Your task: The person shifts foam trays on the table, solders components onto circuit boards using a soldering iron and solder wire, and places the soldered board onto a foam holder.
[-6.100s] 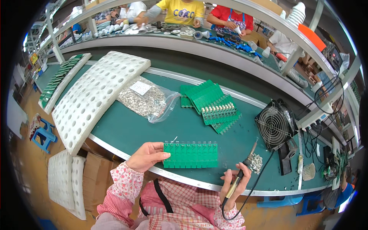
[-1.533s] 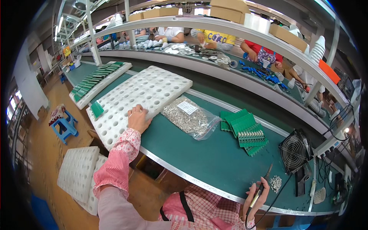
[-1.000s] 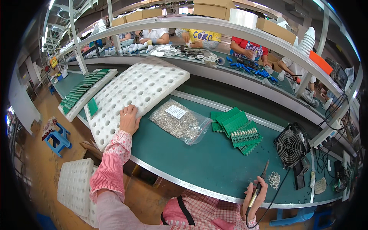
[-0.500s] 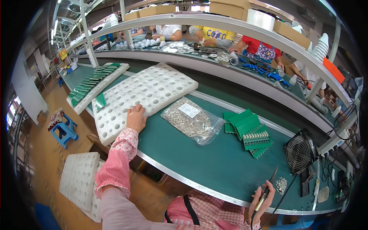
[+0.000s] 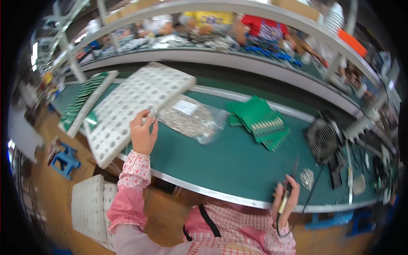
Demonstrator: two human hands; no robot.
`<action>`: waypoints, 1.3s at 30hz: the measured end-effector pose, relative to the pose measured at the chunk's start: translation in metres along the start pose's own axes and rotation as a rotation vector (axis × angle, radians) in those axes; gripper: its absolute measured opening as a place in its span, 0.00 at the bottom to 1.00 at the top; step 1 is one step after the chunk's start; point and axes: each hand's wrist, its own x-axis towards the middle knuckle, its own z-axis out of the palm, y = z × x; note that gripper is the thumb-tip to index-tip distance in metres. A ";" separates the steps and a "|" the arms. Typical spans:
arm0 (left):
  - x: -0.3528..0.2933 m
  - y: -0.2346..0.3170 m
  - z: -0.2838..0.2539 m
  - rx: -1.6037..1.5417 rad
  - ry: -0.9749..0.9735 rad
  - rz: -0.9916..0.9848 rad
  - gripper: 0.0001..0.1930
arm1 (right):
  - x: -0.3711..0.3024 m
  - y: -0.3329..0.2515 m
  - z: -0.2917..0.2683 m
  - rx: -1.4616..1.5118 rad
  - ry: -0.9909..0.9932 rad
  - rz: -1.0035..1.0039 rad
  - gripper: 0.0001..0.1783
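Note:
My left hand (image 5: 143,132) is raised by the right edge of a white foam board (image 5: 140,89) with rows of round holes. Its fingers are apart and slightly curled, and I see nothing held in them. Close to the fingertips lies a clear plastic bag (image 5: 189,119) full of small light parts, with a white label. In my right hand (image 5: 290,204) is a soldering iron (image 5: 285,199), held like a pen with its tip pointing away. Beyond that hand is a small pile of metal parts (image 5: 307,178). Green circuit boards (image 5: 259,119) lie stacked mid-table, one bearing a row of pale components.
A round black fan (image 5: 321,138) stands at the right, with cables beyond. At far left a foam strip (image 5: 100,91) carries several green boards. More foam boards (image 5: 87,208) lean below the table beside a blue stool (image 5: 66,161). Several co-workers sit across the raised line.
My left hand has come off the foam board and lifted, its fingers parting. My right hand still holds the soldering iron. The whole view has shifted and blurred.

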 end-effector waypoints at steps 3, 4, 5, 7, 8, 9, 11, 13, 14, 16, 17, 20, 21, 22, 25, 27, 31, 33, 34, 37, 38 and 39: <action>0.016 0.070 0.002 -0.247 0.042 0.114 0.03 | 0.005 -0.004 0.003 0.043 0.004 -0.020 0.17; 0.019 0.093 0.009 -0.283 0.018 0.127 0.03 | 0.007 -0.004 0.003 0.063 0.013 -0.018 0.17; 0.022 0.117 0.017 -0.363 -0.044 0.159 0.04 | 0.009 -0.009 0.003 0.102 0.062 0.029 0.19; 0.029 0.159 0.038 -0.493 -0.145 0.224 0.05 | 0.009 -0.003 0.003 0.127 0.076 0.034 0.20; 0.031 0.178 0.051 -0.542 -0.191 0.253 0.06 | 0.009 -0.003 0.002 0.138 0.079 0.027 0.20; 0.032 0.197 0.065 -0.549 -0.230 0.281 0.09 | 0.009 -0.003 0.000 0.135 0.082 0.018 0.20; 0.041 0.232 0.083 -0.558 -0.269 0.329 0.12 | 0.008 -0.007 -0.004 0.150 0.085 0.016 0.20; 0.048 0.265 0.094 -0.502 -0.399 0.366 0.23 | 0.006 -0.004 -0.009 0.167 0.087 0.012 0.21; 0.051 0.274 0.099 -0.515 -0.404 0.386 0.23 | 0.006 -0.004 -0.011 0.191 0.088 0.012 0.21; 0.055 0.290 0.110 -0.302 -0.575 0.378 0.32 | 0.004 -0.006 -0.023 0.217 0.095 0.062 0.20; 0.058 0.291 0.114 -0.261 -0.631 0.365 0.33 | 0.000 -0.003 -0.029 0.219 0.074 0.046 0.20; 0.058 0.280 0.121 -0.300 -0.579 0.346 0.31 | -0.009 0.002 -0.052 0.220 0.078 0.061 0.19; 0.060 0.284 0.120 -0.312 -0.584 0.360 0.31 | -0.010 0.009 -0.059 0.203 0.101 0.064 0.19; 0.063 0.288 0.116 -0.294 -0.597 0.371 0.31 | -0.012 0.015 -0.066 0.187 0.123 0.065 0.18; 0.067 0.293 0.111 -0.237 -0.614 0.414 0.30 | -0.014 0.026 -0.078 0.173 0.192 0.104 0.17; 0.068 0.294 0.109 -0.153 -0.583 0.493 0.26 | -0.016 0.031 -0.081 0.176 0.225 0.138 0.16; 0.064 0.296 0.111 -0.091 -0.525 0.600 0.18 | -0.017 0.030 -0.079 0.183 0.211 0.102 0.16; 0.068 0.301 0.107 -0.072 -0.558 0.582 0.16 | -0.018 0.029 -0.078 0.128 0.179 0.061 0.16; 0.070 0.301 0.105 -0.059 -0.595 0.562 0.15 | -0.018 0.029 -0.079 0.134 0.180 0.058 0.16; 0.078 0.282 0.102 -0.085 -0.528 0.598 0.12 | -0.017 0.026 -0.078 0.151 0.190 0.042 0.17; 0.081 0.275 0.097 -0.069 -0.521 0.593 0.12 | -0.018 0.024 -0.078 0.151 0.184 0.041 0.17; 0.084 0.273 0.093 -0.141 -0.504 0.483 0.10 | -0.017 0.024 -0.078 0.142 0.184 0.042 0.17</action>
